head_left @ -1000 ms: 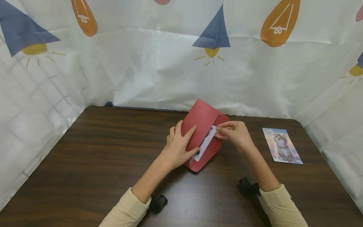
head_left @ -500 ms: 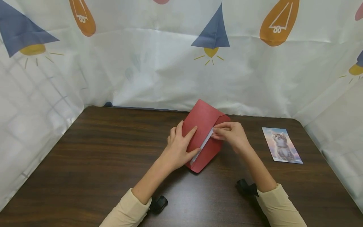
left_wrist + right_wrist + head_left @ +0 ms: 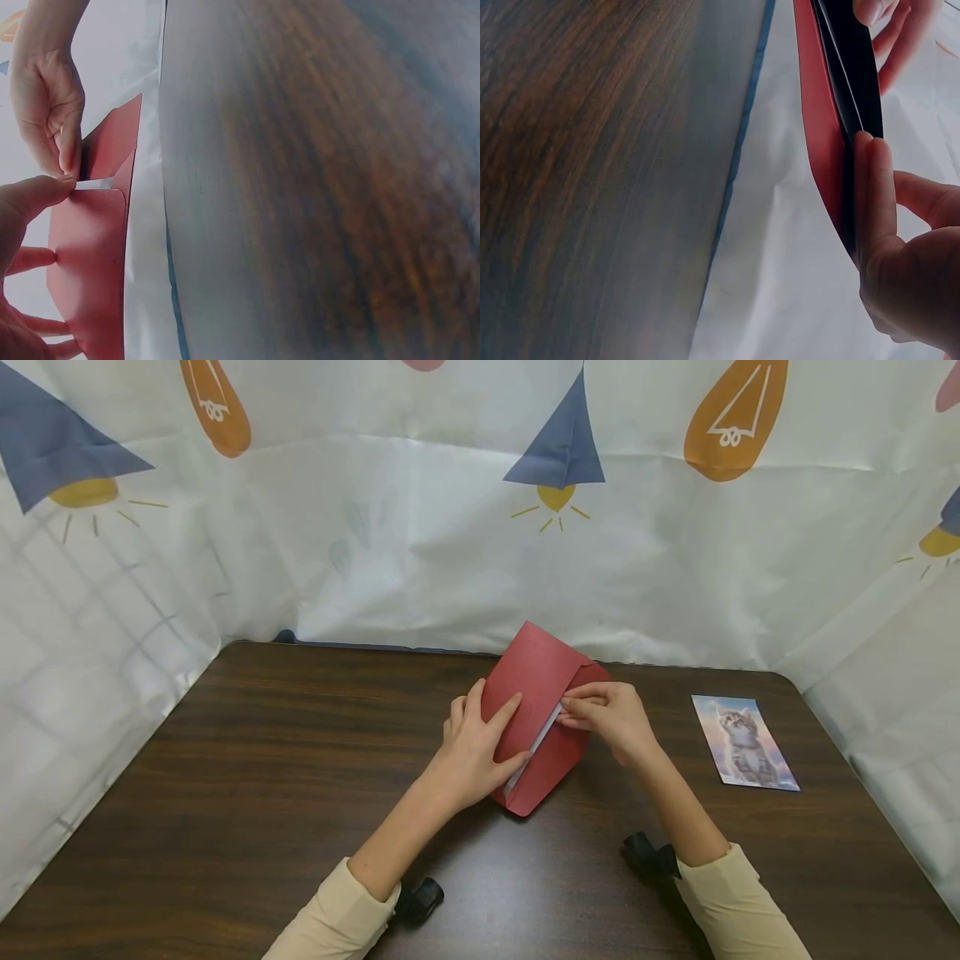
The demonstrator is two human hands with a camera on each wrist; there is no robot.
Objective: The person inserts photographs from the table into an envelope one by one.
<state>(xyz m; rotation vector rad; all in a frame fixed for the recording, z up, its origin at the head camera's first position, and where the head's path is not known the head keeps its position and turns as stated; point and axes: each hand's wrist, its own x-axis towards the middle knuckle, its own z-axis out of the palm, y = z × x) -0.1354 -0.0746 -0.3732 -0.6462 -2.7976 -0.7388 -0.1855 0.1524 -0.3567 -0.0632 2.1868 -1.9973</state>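
A red envelope [image 3: 528,685] lies at a slant on the dark table, its flap [image 3: 551,764] unfolded toward the right. Only a thin white strip of a card [image 3: 545,727] shows at its mouth; the rest is inside. My left hand [image 3: 472,747] rests on the envelope's face with fingers spread, the thumb near the mouth. With thumb and fingertips, my right hand [image 3: 611,714] pinches the card's edge near the mouth's upper end. In the right wrist view those fingers [image 3: 874,187] lie along the dark-looking opening.
To the right on the table lies a picture card of a kitten [image 3: 746,743]. Behind the table's far edge [image 3: 360,646] hangs a white cloth [image 3: 420,543] printed with lamps. A black wrist camera [image 3: 420,900] sits at each cuff.
The white card has slid leftward into the envelope, so its dark markings no longer show. My right hand moved slightly left with it; the left hand has barely moved.
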